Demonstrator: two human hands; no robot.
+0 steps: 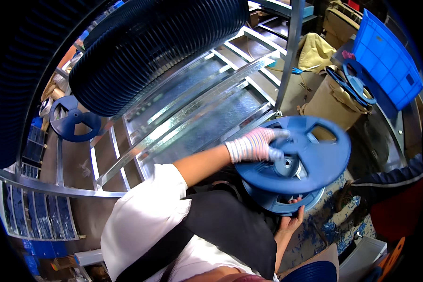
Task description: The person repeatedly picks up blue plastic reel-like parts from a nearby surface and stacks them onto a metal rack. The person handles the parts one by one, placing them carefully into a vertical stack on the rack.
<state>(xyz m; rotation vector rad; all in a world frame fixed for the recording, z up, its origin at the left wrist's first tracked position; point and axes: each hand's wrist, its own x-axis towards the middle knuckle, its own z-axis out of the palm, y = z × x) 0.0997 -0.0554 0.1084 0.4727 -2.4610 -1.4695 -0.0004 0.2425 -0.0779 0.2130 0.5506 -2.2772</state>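
Note:
A large blue plastic reel flange (322, 157) with cut-out windows and a round centre hub lies tilted in front of me, to the right. Beneath it shows a second blue flange (263, 199); whether the two are joined I cannot tell. My left hand (258, 144), in a striped knit glove, rests over the upper flange beside the hub, fingers and thumb spread and a little blurred. Bare-fingered, my right hand (293, 221) grips the near rim of the lower flange from below, some fingers reaching inside its edge.
A metal rack (174, 113) carries a long row of dark reels (160, 47). One blue reel (75, 120) hangs at its left. At right stand a cardboard box (331, 101) with blue flanges on it, a blue crate (387, 58) and another person's dark sleeve (395, 181).

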